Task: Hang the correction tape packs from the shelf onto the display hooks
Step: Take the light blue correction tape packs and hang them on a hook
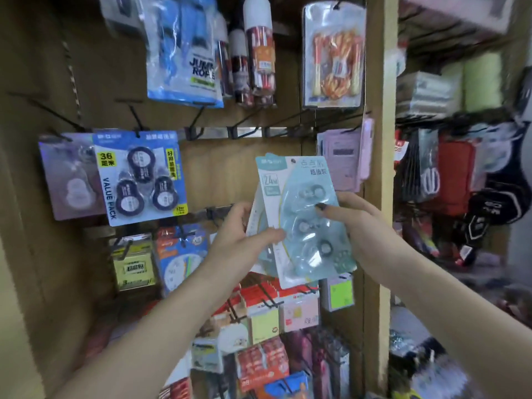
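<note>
The left hand (244, 234) is pinching the left edge of a pale teal correction tape pack (302, 220), and the right hand (357, 223) is gripping its right edge, tilting it in front of the wooden display board (230, 168). Bare black hooks (244, 131) are jutting out above, leaving open board behind, while a blue value pack (138, 177) is hanging well left

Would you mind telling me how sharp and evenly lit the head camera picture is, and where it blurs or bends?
Head view: the light blue pack gripped by the left hand and right hand is soft, its small print unreadable; the dark blue value pack reads clearer; the right edge smears; the wooden post bows from wide-angle distortion; lighting is dim and warm.
</note>
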